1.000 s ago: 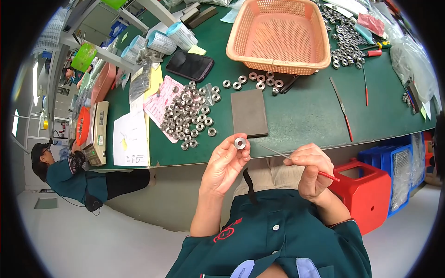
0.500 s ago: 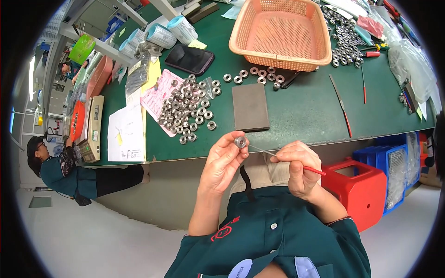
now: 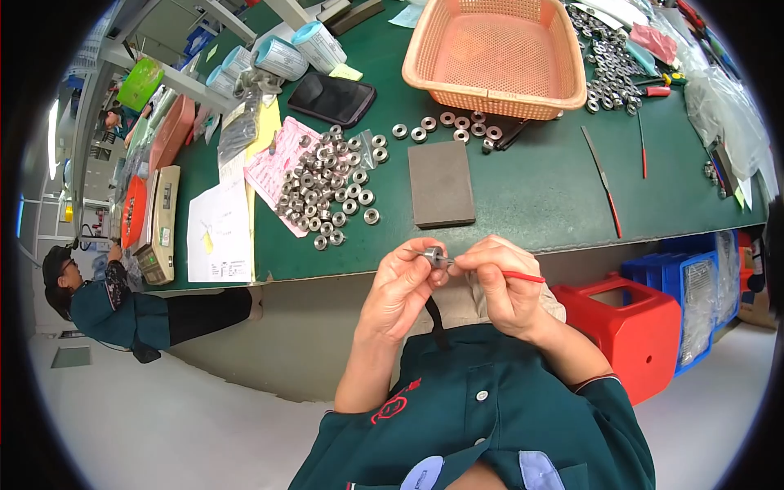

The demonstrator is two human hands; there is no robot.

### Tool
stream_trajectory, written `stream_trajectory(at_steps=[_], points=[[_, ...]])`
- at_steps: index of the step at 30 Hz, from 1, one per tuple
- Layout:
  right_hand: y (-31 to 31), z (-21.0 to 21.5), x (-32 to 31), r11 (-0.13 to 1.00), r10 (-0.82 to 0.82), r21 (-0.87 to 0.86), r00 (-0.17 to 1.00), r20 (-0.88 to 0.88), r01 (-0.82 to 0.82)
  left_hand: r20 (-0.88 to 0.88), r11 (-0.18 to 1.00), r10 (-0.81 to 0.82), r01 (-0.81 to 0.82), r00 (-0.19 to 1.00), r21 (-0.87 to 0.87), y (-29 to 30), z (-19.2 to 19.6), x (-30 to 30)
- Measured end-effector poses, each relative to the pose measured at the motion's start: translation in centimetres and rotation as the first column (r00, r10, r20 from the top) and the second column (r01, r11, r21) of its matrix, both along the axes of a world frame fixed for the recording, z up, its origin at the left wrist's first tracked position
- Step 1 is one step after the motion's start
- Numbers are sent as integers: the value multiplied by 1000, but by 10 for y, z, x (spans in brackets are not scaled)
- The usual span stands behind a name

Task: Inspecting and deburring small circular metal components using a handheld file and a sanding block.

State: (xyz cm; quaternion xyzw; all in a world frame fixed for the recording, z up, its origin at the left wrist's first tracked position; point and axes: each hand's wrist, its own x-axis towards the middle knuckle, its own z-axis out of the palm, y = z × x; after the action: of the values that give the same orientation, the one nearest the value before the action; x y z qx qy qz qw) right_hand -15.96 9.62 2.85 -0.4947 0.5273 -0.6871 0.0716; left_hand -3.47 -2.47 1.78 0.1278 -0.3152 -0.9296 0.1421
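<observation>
Between the thumb and fingers of my left hand point(image 3: 394, 294) is a small steel ring point(image 3: 434, 256), held up just off the table's front edge. My right hand point(image 3: 510, 290) grips a thin file with a red handle point(image 3: 523, 277). The file's slim shaft reaches the ring's face and seems to enter its hole; the tip is hidden. Beyond my hands a flat grey-brown block point(image 3: 441, 184) lies on the green table point(image 3: 539, 196). A heap of similar steel rings point(image 3: 327, 188) sits to its left, partly over a pink paper.
Behind the block stands an orange mesh basket point(image 3: 498, 100), with loose rings before it. Two red-handled files point(image 3: 605, 184) lie to the right. A phone point(image 3: 333, 100) and papers point(image 3: 220, 237) are on the left. A red stool point(image 3: 625, 335) is at lower right; another person point(image 3: 114, 306) works far left.
My right hand has moved left, bringing the file's shaft up to the ring and seemingly into its hole. The ring has turned toward the file and shifted slightly right.
</observation>
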Motion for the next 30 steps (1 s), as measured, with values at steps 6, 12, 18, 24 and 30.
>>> stream_trajectory(at_steps=[6,12,18,24,30], points=[[-3,-4,8,999,-1,-35,1000,12,1,-24,992,-3,6,1000,123,3,3,-2],[-8,-1,8,998,16,-57,996,85,-11,-40,997,25,-22,999,72,4,6,-3],[-10,0,6,996,15,-85,999,35,-12,-60,989,55,-46,997,142,2,2,-1],[8,5,-12,984,-91,-145,992,90,103,-70,939,193,-163,979,303,-5,0,11],[3,5,-8,978,-98,-169,985,142,122,-50,911,171,-139,984,388,-7,0,12]])
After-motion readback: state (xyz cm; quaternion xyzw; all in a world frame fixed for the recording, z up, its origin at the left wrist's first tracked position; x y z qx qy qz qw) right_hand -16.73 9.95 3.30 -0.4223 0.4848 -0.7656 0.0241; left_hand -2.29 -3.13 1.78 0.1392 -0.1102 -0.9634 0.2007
